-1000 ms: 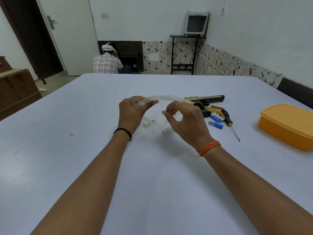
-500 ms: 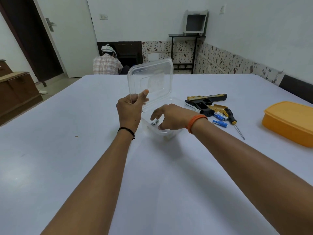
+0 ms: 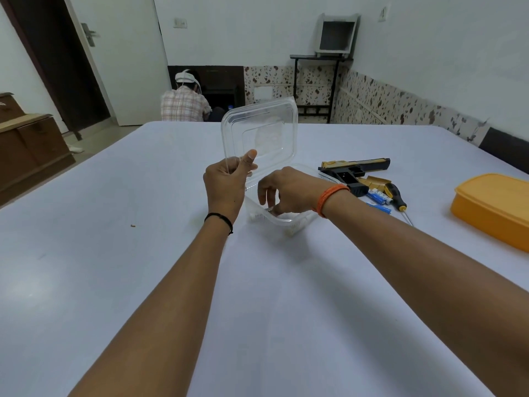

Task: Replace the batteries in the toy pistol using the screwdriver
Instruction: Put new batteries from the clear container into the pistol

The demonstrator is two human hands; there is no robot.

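Left hand (image 3: 226, 183) pinches the raised clear lid (image 3: 259, 133); right hand (image 3: 286, 193), fingers curled, reaches into the clear box (image 3: 282, 220). Toy pistol (image 3: 353, 170), batteries (image 3: 379, 196) and screwdriver (image 3: 396, 196) lie right on the desk (image 3: 143, 224).

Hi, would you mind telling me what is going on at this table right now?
A person is working at a white table. The left hand holds up the hinged lid of a clear plastic container, while the right hand reaches into its base; what it is picking out is hidden. To the right lie the toy pistol, some blue batteries, the screwdriver and a closed orange box, all untouched.
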